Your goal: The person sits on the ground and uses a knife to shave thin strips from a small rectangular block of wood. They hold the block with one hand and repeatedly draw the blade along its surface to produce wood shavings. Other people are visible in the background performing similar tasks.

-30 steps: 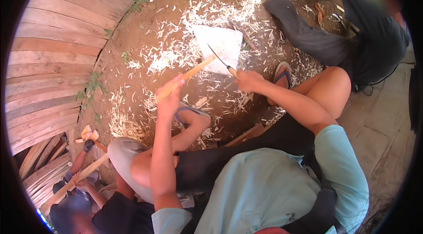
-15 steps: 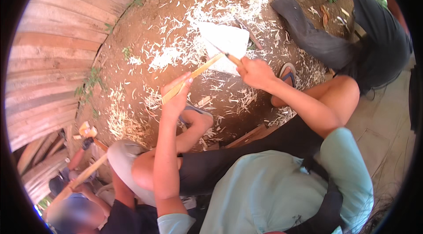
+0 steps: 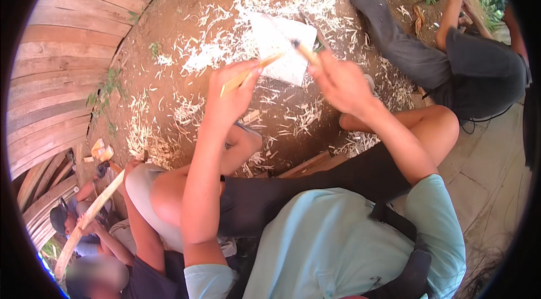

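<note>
My left hand is closed around a pale, narrow wooden strip, which slants up and to the right past my fingers. In my right hand is a knife, gripped by its light wooden handle. Its thin blade points up and left and is hard to make out over the bright white sheet lying on the ground beyond. The strip's far end is close to the knife, a little left of the handle; I cannot tell whether they touch.
Pale shavings cover much of the dirt floor. A plank wall curves along the left. One person in dark clothes sits at the right. At the lower left another person is near a long wooden piece.
My left hand has moved up with the strip, and my right hand slightly up and right with the knife. The person at the right now has a hand raised into view.
</note>
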The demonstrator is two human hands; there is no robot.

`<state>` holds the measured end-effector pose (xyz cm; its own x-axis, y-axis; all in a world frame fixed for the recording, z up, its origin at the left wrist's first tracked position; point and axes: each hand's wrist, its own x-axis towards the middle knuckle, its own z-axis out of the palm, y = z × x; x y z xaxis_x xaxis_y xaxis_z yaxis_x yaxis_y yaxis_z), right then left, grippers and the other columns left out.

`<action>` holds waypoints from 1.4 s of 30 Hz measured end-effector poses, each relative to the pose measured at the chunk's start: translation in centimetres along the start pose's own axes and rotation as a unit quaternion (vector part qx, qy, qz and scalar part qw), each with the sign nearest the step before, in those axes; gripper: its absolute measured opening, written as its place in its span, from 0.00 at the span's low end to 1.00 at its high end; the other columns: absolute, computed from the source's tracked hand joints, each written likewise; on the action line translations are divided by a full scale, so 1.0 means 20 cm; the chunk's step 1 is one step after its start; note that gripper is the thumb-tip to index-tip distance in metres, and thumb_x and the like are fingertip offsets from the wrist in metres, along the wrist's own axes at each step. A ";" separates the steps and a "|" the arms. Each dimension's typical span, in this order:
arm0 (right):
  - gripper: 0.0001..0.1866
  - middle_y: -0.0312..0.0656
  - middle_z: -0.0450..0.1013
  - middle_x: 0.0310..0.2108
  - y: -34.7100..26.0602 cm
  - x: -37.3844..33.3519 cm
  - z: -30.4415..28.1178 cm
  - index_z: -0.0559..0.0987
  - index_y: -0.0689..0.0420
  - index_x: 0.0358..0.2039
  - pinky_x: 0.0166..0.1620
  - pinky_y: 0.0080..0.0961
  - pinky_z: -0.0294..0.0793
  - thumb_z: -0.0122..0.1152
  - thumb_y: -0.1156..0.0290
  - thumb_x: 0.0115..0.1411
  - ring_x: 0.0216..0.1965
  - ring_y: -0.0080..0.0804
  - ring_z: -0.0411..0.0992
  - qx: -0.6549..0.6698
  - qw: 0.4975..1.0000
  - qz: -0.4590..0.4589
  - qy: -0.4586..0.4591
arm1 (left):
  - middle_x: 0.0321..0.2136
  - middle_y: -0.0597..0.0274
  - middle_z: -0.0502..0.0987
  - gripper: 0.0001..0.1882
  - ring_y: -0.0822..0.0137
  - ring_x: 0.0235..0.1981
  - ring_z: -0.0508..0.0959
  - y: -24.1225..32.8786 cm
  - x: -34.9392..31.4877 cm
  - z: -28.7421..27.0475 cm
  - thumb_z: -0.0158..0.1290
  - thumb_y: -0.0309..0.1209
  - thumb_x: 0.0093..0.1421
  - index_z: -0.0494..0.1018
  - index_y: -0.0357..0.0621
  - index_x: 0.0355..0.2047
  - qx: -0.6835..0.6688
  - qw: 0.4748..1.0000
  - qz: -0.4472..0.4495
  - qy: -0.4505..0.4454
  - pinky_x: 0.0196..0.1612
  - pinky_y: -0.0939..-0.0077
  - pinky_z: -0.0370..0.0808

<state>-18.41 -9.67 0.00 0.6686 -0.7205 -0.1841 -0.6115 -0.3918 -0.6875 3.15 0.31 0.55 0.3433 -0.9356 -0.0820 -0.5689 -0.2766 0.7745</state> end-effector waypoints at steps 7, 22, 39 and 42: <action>0.15 0.53 0.73 0.24 0.39 0.03 0.33 0.69 0.61 0.34 0.35 0.47 0.70 0.44 0.61 0.63 0.28 0.52 0.73 0.005 0.998 0.058 0.006 | 0.31 0.48 0.79 0.09 0.59 0.28 0.80 0.08 0.05 0.06 0.56 0.30 0.55 0.79 0.38 0.35 0.036 0.999 0.039 -0.007 0.33 0.71 0.75; 0.16 0.53 0.74 0.25 0.30 0.18 0.27 0.70 0.62 0.39 0.33 0.44 0.72 0.46 0.61 0.63 0.28 0.51 0.75 -0.155 0.978 0.118 -0.074 | 0.25 0.50 0.79 0.11 0.62 0.21 0.78 0.00 0.07 0.03 0.55 0.32 0.57 0.78 0.39 0.38 0.084 0.992 0.092 -0.008 0.29 0.73 0.76; 0.15 0.49 0.70 0.21 -0.13 0.03 -0.09 0.67 0.61 0.34 0.31 0.33 0.68 0.47 0.59 0.64 0.24 0.39 0.71 0.151 0.982 -0.035 0.112 | 0.26 0.54 0.80 0.11 0.70 0.24 0.78 -0.12 -0.07 -0.02 0.56 0.31 0.56 0.78 0.38 0.38 -0.021 0.997 -0.073 0.019 0.31 0.79 0.73; 0.19 0.53 0.73 0.28 0.24 0.04 0.28 0.70 0.63 0.34 0.36 0.43 0.67 0.44 0.56 0.64 0.32 0.50 0.72 0.252 0.943 -0.128 0.177 | 0.25 0.53 0.80 0.11 0.69 0.23 0.78 -0.05 -0.01 0.03 0.56 0.31 0.56 0.78 0.38 0.37 -0.034 0.998 -0.047 0.010 0.30 0.78 0.73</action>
<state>-18.38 -8.89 -7.44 0.5288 -0.8203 0.2178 -0.1103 -0.3209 -0.9407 3.23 0.62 -0.49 0.4078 -0.9016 -0.1439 -0.4813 -0.3462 0.8053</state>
